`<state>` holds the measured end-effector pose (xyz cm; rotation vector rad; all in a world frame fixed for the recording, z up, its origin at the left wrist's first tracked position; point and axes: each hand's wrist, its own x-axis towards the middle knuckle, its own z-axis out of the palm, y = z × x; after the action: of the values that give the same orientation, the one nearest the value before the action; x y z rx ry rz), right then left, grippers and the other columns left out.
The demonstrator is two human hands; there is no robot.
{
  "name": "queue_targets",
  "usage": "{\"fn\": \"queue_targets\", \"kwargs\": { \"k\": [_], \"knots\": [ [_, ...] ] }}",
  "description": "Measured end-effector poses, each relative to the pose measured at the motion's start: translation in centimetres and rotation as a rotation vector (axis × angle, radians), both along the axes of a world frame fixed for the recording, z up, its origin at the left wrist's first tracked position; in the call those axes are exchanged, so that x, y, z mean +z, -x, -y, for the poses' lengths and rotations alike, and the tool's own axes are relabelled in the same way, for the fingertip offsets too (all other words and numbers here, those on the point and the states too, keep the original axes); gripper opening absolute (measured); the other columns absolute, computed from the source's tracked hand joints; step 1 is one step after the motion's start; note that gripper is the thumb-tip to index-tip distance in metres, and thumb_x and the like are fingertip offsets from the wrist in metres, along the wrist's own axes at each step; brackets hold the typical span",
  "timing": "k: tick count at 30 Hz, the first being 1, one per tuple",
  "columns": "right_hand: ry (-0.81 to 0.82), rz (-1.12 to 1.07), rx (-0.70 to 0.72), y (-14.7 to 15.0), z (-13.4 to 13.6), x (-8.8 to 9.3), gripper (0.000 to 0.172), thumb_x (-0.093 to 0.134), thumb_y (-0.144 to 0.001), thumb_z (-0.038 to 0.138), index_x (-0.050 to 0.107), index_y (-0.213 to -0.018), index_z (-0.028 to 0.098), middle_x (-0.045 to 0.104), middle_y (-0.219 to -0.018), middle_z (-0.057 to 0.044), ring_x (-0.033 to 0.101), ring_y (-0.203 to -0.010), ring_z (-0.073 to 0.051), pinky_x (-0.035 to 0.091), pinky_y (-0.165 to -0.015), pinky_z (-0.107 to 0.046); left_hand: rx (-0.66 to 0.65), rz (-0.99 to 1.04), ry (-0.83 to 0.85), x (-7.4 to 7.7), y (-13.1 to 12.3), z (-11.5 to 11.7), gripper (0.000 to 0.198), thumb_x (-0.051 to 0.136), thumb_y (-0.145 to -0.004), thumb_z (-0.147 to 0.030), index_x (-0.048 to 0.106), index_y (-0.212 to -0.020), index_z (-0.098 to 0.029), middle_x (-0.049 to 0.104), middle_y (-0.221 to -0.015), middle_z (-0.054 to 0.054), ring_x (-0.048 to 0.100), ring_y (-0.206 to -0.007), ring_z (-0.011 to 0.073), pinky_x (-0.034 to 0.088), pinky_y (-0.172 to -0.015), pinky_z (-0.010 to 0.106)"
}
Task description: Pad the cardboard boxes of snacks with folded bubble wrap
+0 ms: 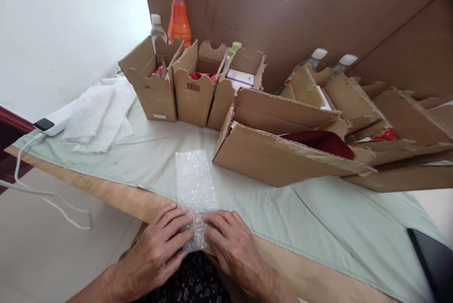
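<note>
A clear bubble wrap bag (195, 175) lies flat near the table's front edge, its lower end close to my body. My left hand (161, 244) grips the lower left side of the bag, fingers bent over the plastic. From the right, my right hand (235, 244) holds the same lower end, fingertips on the plastic. Both thumbs are mostly hidden, and a narrow strip of the bag shows between the two hands. Whether anything lies inside the bag cannot be made out.
Several more bubble wrap bags (94, 114) are piled at left beside a white power strip (60, 116). Open cardboard boxes (193, 97) stand along the back, with a long box (255, 156) in front. An orange bottle (179, 20) stands behind. A dark phone (433, 258) lies at right.
</note>
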<state>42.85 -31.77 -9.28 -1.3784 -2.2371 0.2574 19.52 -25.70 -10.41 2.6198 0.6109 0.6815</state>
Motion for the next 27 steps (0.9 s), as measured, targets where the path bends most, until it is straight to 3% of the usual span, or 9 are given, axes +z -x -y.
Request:
{"fn": "queue_targets", "kwargs": {
  "k": [3, 5, 9, 11, 15, 19, 21, 24, 27],
  "knots": [
    [0.036, -0.136, -0.055, -0.5, -0.2, 0.7, 0.018, 0.054, -0.096, 0.007, 0.066, -0.099, 0.020, 0.074, -0.106, -0.005, 0.066, -0.092, -0.020, 0.053, -0.081, -0.037, 0.044, 0.135, 0.005, 0.2, -0.1, -0.3, 0.035, 0.055, -0.091, -0.002, 0.066, -0.119, -0.019, 0.078, -0.115, 0.011, 0.069, -0.121, 0.0274, 0.056, -0.108, 0.050],
    [0.080, -0.234, -0.093, -1.2, 0.1, 1.5, 0.015, 0.059, -0.096, 0.015, 0.066, -0.107, 0.022, 0.073, -0.115, -0.007, 0.067, -0.102, -0.021, 0.053, -0.090, -0.040, 0.106, 0.215, 0.069, 0.4, -0.2, -0.3, 0.030, 0.055, -0.093, -0.004, 0.067, -0.116, -0.020, 0.080, -0.107, 0.009, 0.072, -0.114, 0.0254, 0.059, -0.102, 0.045],
    [0.144, -0.254, -0.115, -2.0, 0.1, 2.0, 0.054, 0.068, -0.089, 0.024, 0.053, -0.140, 0.022, 0.068, -0.132, -0.011, 0.062, -0.121, -0.027, 0.053, -0.101, -0.048, 0.304, 0.268, 0.194, 0.5, -0.7, -0.5, 0.025, 0.057, -0.096, -0.011, 0.068, -0.116, -0.022, 0.079, -0.102, 0.006, 0.077, -0.094, 0.0196, 0.063, -0.081, 0.030],
    [0.151, -0.232, -0.152, -1.7, -0.5, 1.2, 0.059, 0.066, -0.090, 0.020, 0.049, -0.146, 0.023, 0.072, -0.123, -0.010, 0.067, -0.110, -0.026, 0.056, -0.095, -0.045, 0.400, 0.271, 0.170, 0.4, -1.0, -0.8, 0.026, 0.059, -0.097, -0.015, 0.066, -0.121, -0.021, 0.078, -0.099, 0.005, 0.076, -0.083, 0.0175, 0.062, -0.074, 0.027],
    [0.072, -0.239, -0.267, -0.6, -2.5, -0.8, 0.045, 0.058, -0.095, 0.014, 0.055, -0.139, 0.022, 0.073, -0.086, -0.002, 0.068, -0.078, -0.020, 0.056, -0.077, -0.036, 0.477, 0.205, 0.025, 0.2, -1.4, -1.6, 0.032, 0.060, -0.097, -0.017, 0.061, -0.129, -0.020, 0.070, -0.083, 0.001, 0.069, -0.074, 0.0182, 0.057, -0.076, 0.033],
    [-0.086, -0.076, -0.337, -0.3, -2.6, -0.5, 0.035, 0.058, -0.099, 0.020, 0.056, -0.134, 0.017, 0.072, -0.085, -0.004, 0.065, -0.073, -0.021, 0.050, -0.070, -0.036, 0.463, 0.105, -0.015, 0.2, -1.5, -2.4, 0.037, 0.058, -0.098, -0.015, 0.055, -0.135, -0.019, 0.067, -0.076, -0.002, 0.063, -0.074, 0.0195, 0.051, -0.080, 0.037],
    [-0.125, -0.022, -0.319, -0.3, -1.9, 0.4, 0.030, 0.058, -0.100, 0.021, 0.058, -0.129, 0.016, 0.074, -0.096, -0.009, 0.066, -0.081, -0.024, 0.049, -0.072, -0.038, 0.446, 0.072, -0.009, 0.1, -1.5, -2.6, 0.038, 0.058, -0.099, -0.015, 0.053, -0.137, -0.019, 0.066, -0.076, -0.002, 0.062, -0.073, 0.0198, 0.049, -0.080, 0.038],
    [-0.049, 0.058, -0.167, -0.2, -1.3, 1.3, 0.026, 0.057, -0.098, 0.019, 0.063, -0.124, 0.019, 0.072, -0.123, -0.014, 0.064, -0.110, -0.029, 0.049, -0.088, -0.044, 0.436, 0.040, -0.019, 0.1, -1.3, -2.6, 0.038, 0.059, -0.100, -0.017, 0.052, -0.137, -0.019, 0.065, -0.078, -0.001, 0.060, -0.074, 0.0206, 0.049, -0.080, 0.039],
    [-0.011, 0.108, -0.064, -0.1, -1.7, 0.8, 0.028, 0.054, -0.098, 0.013, 0.064, -0.123, 0.020, 0.070, -0.132, -0.011, 0.059, -0.125, -0.029, 0.046, -0.098, -0.047, 0.441, 0.041, -0.052, 0.4, -1.0, -2.3, 0.036, 0.059, -0.100, -0.020, 0.054, -0.136, -0.019, 0.067, -0.102, 0.008, 0.064, -0.093, 0.0252, 0.051, -0.087, 0.043]
  ]
}}
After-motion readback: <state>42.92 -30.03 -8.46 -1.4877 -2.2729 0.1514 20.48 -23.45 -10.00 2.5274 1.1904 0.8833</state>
